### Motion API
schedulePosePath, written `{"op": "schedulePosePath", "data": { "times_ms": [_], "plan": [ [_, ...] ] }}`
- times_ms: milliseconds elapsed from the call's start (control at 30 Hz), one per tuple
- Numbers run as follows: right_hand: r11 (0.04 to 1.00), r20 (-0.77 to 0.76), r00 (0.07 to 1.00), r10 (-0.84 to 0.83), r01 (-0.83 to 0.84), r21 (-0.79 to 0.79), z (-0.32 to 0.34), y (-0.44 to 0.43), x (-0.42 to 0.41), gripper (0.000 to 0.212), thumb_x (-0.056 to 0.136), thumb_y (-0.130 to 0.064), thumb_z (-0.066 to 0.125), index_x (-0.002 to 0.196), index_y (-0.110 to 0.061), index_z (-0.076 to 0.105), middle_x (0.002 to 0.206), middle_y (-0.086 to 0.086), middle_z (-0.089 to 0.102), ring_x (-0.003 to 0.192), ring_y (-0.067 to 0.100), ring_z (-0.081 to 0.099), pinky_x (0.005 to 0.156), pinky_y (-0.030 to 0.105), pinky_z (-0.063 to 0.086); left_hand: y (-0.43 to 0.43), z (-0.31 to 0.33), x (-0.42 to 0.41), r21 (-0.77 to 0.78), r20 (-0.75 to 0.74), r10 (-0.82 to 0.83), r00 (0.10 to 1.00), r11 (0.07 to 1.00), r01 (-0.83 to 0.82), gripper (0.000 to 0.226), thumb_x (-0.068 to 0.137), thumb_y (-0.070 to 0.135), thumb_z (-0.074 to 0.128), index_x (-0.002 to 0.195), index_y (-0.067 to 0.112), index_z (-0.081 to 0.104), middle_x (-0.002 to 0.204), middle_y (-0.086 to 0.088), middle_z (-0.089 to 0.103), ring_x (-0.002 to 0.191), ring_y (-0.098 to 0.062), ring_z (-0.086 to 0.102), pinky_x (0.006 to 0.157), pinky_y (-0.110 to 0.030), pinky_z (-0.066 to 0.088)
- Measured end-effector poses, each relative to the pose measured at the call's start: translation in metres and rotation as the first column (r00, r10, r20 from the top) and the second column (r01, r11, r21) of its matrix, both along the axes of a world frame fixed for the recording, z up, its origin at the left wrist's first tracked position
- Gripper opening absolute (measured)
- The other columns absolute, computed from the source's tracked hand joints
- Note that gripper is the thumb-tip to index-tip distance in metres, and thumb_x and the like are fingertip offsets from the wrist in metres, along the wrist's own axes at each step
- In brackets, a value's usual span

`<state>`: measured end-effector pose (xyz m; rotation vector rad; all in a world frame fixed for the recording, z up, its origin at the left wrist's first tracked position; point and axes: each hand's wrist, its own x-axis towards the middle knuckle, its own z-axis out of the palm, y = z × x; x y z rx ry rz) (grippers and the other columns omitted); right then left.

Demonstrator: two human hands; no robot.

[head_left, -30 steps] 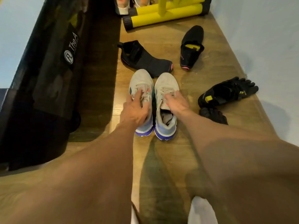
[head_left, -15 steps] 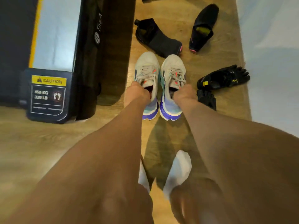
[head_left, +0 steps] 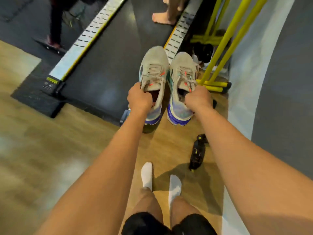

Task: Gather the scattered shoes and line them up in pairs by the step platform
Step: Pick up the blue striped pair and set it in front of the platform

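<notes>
I hold a pair of grey running shoes with purple heels, lifted off the wooden floor in front of me. My left hand (head_left: pixel 139 97) grips the collar of the left grey shoe (head_left: pixel 153 68). My right hand (head_left: pixel 198 98) grips the collar of the right grey shoe (head_left: pixel 182 70). Both shoes point away from me, side by side. A black toe shoe (head_left: pixel 197 153) lies on the floor under my right forearm. Another dark shoe (head_left: pixel 204 53) sits behind the yellow frame. The dark step platform (head_left: pixel 94 78) lies ahead and to the left.
A yellow tube frame (head_left: pixel 218 48) stands at the right by the pale wall (head_left: pixel 254 68). Perforated metal rails (head_left: pixel 88 36) cross the platform. Other people's legs and a bare foot (head_left: pixel 160 18) are at the back. My feet in white socks (head_left: pixel 147 175) stand on the wooden floor.
Both hands closed on the grey shoes and lifted them off the floor. I stood up and the view swung up over the platform; the black slip-on shoes are out of sight.
</notes>
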<state>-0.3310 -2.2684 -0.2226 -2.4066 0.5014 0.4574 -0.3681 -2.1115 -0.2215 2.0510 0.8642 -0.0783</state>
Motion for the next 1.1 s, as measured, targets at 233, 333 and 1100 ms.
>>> {"op": "schedulePosePath", "data": {
  "times_ms": [233,333,1100],
  "plan": [
    [0.969,0.228,0.943,0.243,-0.245,-0.021,0.133,0.055,-0.039,0.031,0.084,-0.009,0.048,0.114,-0.011,0.056,0.113,0.014,0.060,0.104,0.038,0.055,0.069,0.035,0.038,0.044,0.119,-0.074,-0.117,0.282,0.281,0.917,0.959,-0.258,0.060,0.080,-0.010,0.035,0.123,0.022,0.062,0.108,-0.004,0.064,0.099,-0.025,0.059,0.075,-0.032,0.046],
    [0.930,0.295,0.885,0.360,-0.367,-0.033,0.166,0.089,-0.063,0.029,0.084,-0.009,0.046,0.112,-0.013,0.056,0.109,0.014,0.060,0.095,0.036,0.053,0.068,0.035,0.037,0.074,0.147,-0.110,-0.117,0.301,0.398,0.867,0.917,-0.381,0.066,0.079,-0.009,0.034,0.129,0.028,0.058,0.119,-0.006,0.063,0.107,-0.030,0.058,0.092,-0.047,0.049],
    [0.303,0.458,0.253,0.852,-0.952,-0.037,0.266,0.535,-0.359,0.012,0.083,-0.003,0.046,0.093,-0.009,0.050,0.090,0.011,0.052,0.080,0.032,0.046,0.049,0.029,0.027,0.425,0.251,-0.486,0.180,0.449,0.757,0.475,0.444,-0.878,0.038,0.078,0.000,0.046,0.109,0.019,0.059,0.092,-0.002,0.059,0.092,-0.032,0.057,0.074,-0.037,0.049]
  ]
}}
